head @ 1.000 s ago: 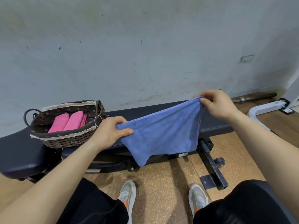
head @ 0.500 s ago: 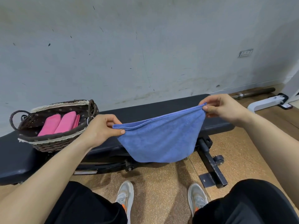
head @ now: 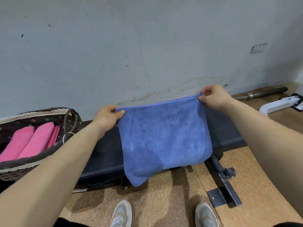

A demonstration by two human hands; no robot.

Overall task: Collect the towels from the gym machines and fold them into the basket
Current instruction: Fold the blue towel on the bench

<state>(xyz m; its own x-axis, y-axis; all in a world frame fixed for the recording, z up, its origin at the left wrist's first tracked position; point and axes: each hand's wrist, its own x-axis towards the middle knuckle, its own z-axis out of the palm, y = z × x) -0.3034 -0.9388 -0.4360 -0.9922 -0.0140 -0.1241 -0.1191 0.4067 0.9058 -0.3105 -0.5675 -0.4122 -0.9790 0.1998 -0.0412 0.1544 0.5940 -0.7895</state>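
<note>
**Blue towel held taut over bench, basket to the left**

The person holds the blue towel (head: 164,140) up in the air w/ both hands, above the black bench (head: 101,154) and in front of the grey wall (head: 114,54). Left hand (head: 107,117) pinches the towel's upper left corner, thumb on the near face, fingers behind. Right hand (head: 213,97) pinches the upper right corner btwn thumb and fingertips. Top edge is pulled straight, running left-right and sloping up toward the right hand; the rest hangs down from the two grips, lower left corner sagging lowest, just past the bench's front edge. The towel looks already doubled over, though the layers can't be counted.

The wicker basket (head: 32,163) sits on the bench's left end, w/ pink towels (head: 31,141) lying folded inside, side by side. Space shows at the right of the pink ones, next to the basket's handle.

Key relation: the basket lies left of the towel, close beside the left forearm and well apart from the right hand. So the left hand is the nearer one. Prob. the next fold brings the right corner across to the left along the long top edge, then the bundle goes left and down into the basket. Risk: the hanging bottom edge skews, since its corners are not level.
</note>
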